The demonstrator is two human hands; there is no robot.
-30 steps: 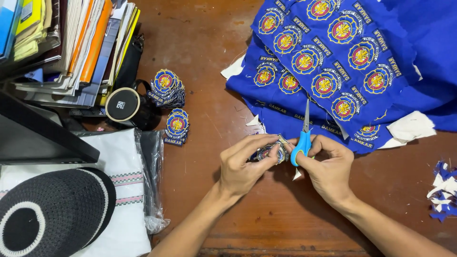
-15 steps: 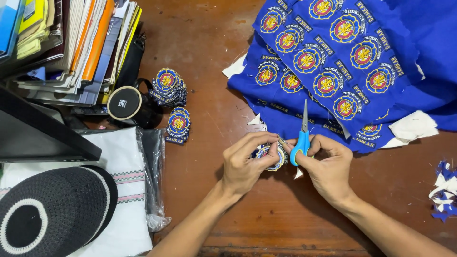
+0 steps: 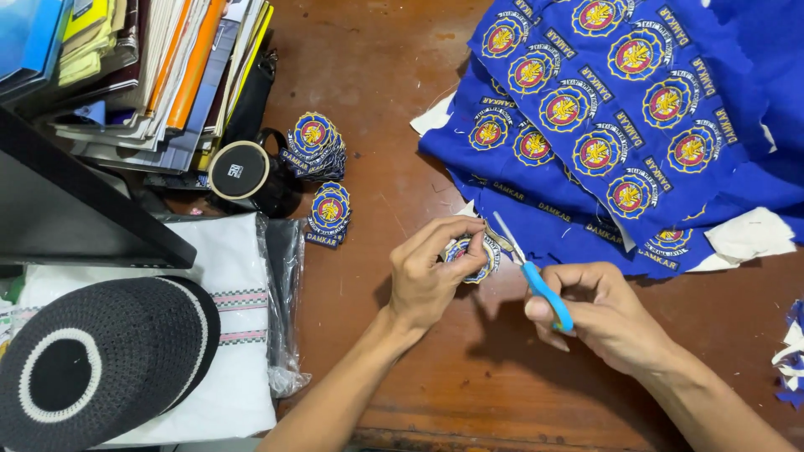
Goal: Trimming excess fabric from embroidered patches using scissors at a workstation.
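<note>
Step in hand: trimming one round embroidered patch (image 3: 471,256) out of its blue backing, judged from the blades set at its rim.
Left hand (image 3: 425,276): thumb and fingertips pinch the patch by its edge, lifted just above the desk (image 3: 394,125), near the middle of its front half.
Right hand (image 3: 603,314): fingers curled through the blue handles of the scissors (image 3: 529,269); blades point up-left and touch the patch's right edge. Whether the blades are parted I cannot tell.
Uncut stock: blue cloth sheet (image 3: 620,125) of the same emblems, spread over the desk's far right corner.
Finished pieces: two small stacks of cut patches (image 3: 320,180) toward the far left, beside a black round tin (image 3: 241,172).
Next move calls for: probably turning the patch with the pinching fingers so the cut follows its curved border.
Risk: fingertips sit close to the blades.
</note>
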